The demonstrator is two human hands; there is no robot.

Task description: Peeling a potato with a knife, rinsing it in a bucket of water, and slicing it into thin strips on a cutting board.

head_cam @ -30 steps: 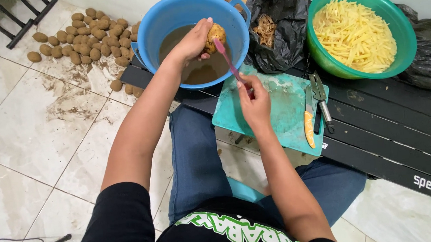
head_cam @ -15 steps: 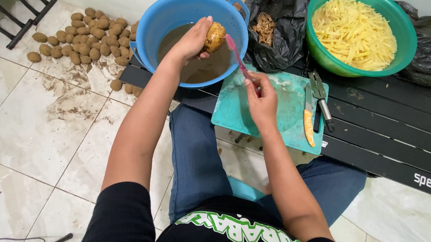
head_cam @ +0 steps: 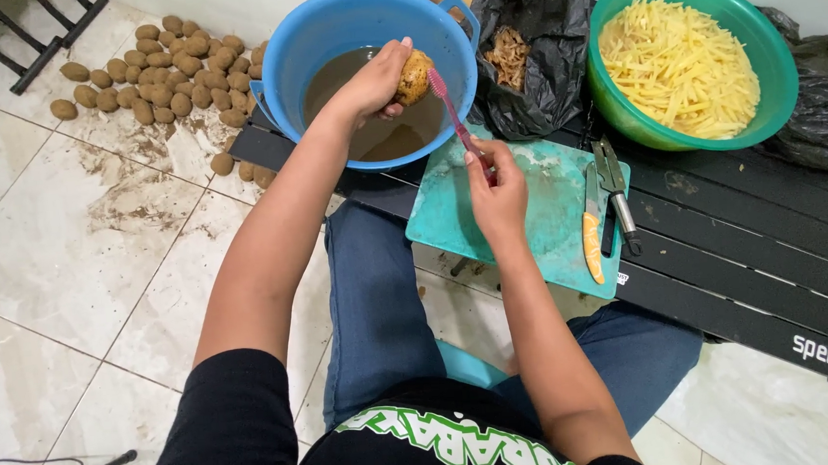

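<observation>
While left hand (head_cam: pixel 373 77) grips potato (head_cam: pixel 413 76) over blue basin (head_cam: pixel 279 68), right hand (head_cam: pixel 496 194) pinches pink toothbrush (head_cam: pixel 453 115).

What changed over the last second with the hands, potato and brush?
The right hand swung the pink toothbrush out to the right, off the potato, then brought its head back against the potato's right side. The left hand kept its grip on the potato over the blue basin of brown water, shifting only slightly. Nothing was let go. Cutting board, knife and green bowl did not move.
</observation>
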